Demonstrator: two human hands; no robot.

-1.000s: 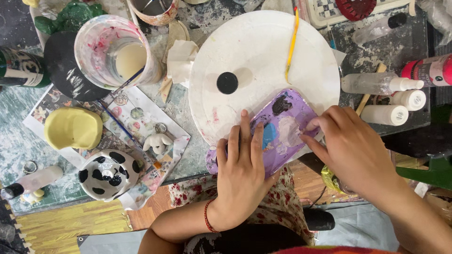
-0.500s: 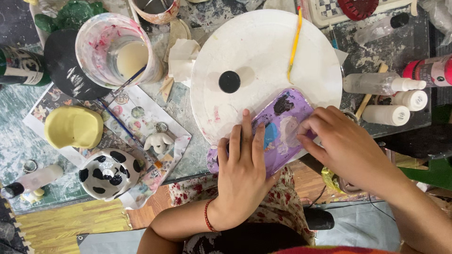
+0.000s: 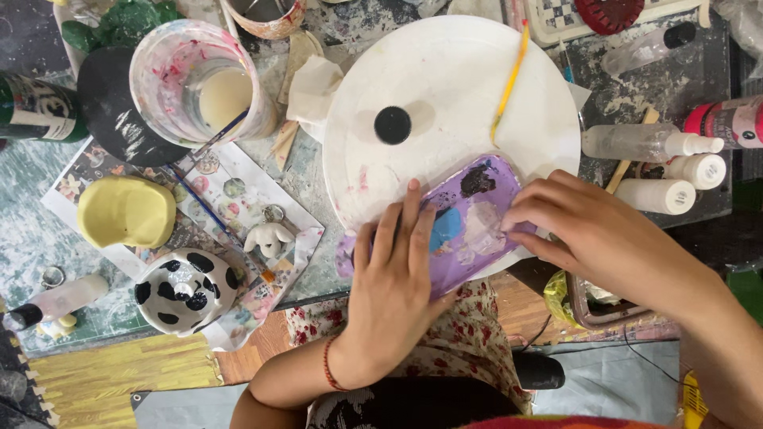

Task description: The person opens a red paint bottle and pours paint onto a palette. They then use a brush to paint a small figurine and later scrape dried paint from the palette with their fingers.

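Left hand [image 3: 393, 286] lies flat, fingers [image 3: 411, 214] spread, pressing on a purple painted slab [image 3: 469, 222] that sits on the lower rim of a round white turntable [image 3: 445, 87], slab's lower edge overhanging the surface [image 3: 318, 183]; right hand [image 3: 604, 234] has curled fingers [image 3: 528, 210] touching the slab's right end, pinch or just contact not clear. Slab's lower left part hidden under the left palm. Black cap [image 3: 393, 125] and yellow paintbrush [image 3: 509, 79] lie on the turntable. Left: paint-smeared water cup [image 3: 199, 83], yellow clay piece [image 3: 127, 210], cow-spotted dish [image 3: 184, 290]. Right: white squeeze bottles [image 3: 660, 171], partly cut off by the frame edge
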